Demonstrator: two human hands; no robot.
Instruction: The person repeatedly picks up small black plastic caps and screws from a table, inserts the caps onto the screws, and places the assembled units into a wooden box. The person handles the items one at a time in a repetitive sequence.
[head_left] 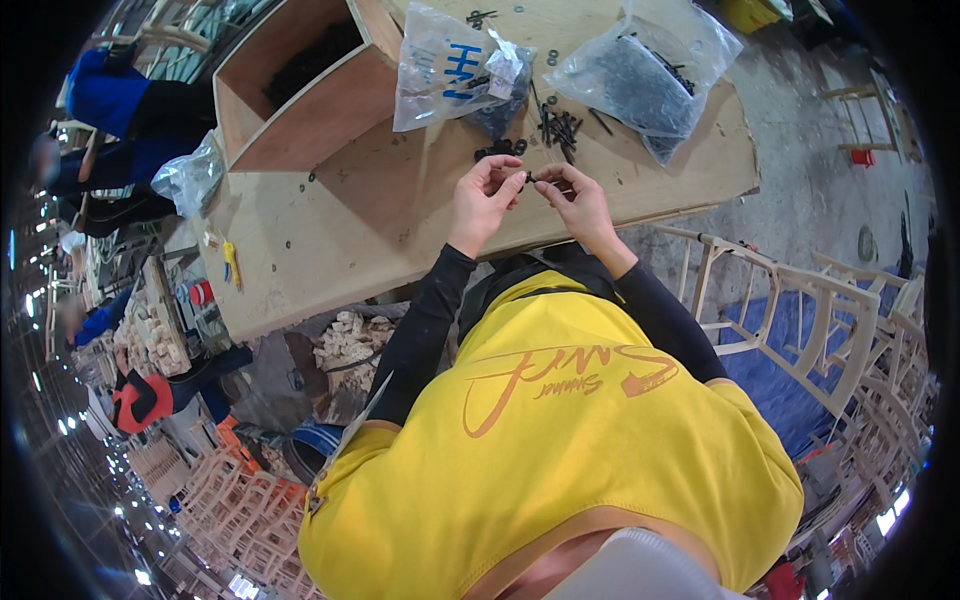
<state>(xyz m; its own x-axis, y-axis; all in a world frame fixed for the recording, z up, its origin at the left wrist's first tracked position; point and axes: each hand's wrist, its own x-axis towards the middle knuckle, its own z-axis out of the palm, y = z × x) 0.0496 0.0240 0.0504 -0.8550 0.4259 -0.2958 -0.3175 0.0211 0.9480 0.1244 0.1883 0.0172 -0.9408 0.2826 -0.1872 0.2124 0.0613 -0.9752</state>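
Note:
Above the wooden table's near edge, my left hand [484, 200] and my right hand [582, 205] meet with their fingertips pinched together. Between them is a small black fastener [530, 178], mostly hidden by the fingers; whether it is one part or two joined cannot be made out. Just beyond the hands lies a loose heap of black bolts [560, 130]. A cluster of black washers or nuts [500, 150] sits close past my left fingertips. Behind it stands a clear plastic bag [440, 75] with dark hardware in it.
A second clear bag of dark hardware [640, 95] lies at the table's far right. An open wooden box [310, 125] stands at the far left. A yellow-handled cutter [231, 265] rests near the left edge of the table [350, 240]. Wooden chair frames [780, 300] stand at right.

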